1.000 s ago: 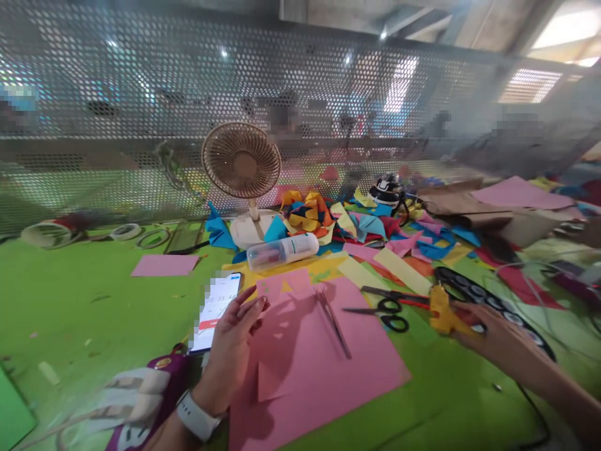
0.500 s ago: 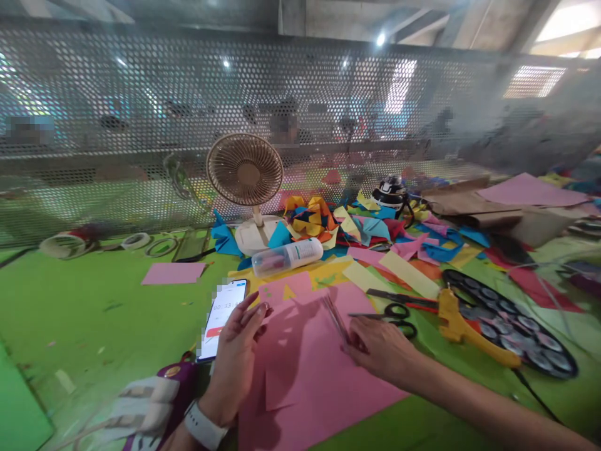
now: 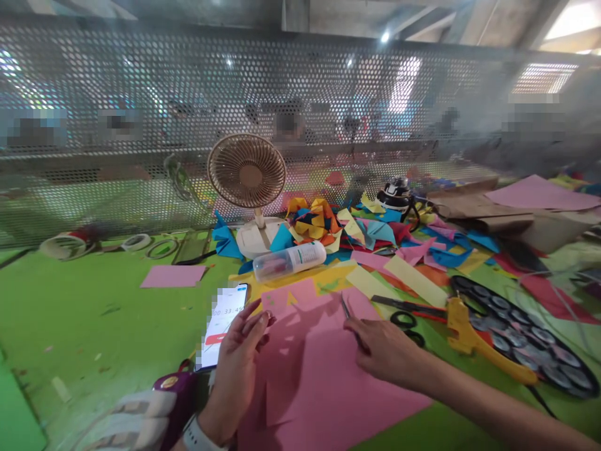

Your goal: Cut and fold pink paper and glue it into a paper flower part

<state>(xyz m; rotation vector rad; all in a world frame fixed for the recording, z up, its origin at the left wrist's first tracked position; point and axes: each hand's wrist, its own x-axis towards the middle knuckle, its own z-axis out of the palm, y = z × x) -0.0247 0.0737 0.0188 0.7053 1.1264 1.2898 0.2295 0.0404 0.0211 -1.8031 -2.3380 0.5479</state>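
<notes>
A large pink paper sheet lies on the green table in front of me. My left hand rests on the sheet's left edge with fingers stretched out, beside a lit phone. My right hand is closed round a thin metal tool, whose tip points up and away over the pink sheet. Just right of that hand lie black-handled scissors and a yellow glue gun.
A small fan and a lying clear bottle stand behind the sheet, with a heap of coloured paper scraps. A black round palette is at right, tape rolls at far left, a perforated metal screen behind.
My right hand came in from the glue gun at the right, closed on the thin metal tool lying on the pink sheet and raised it. My left hand stayed put.
</notes>
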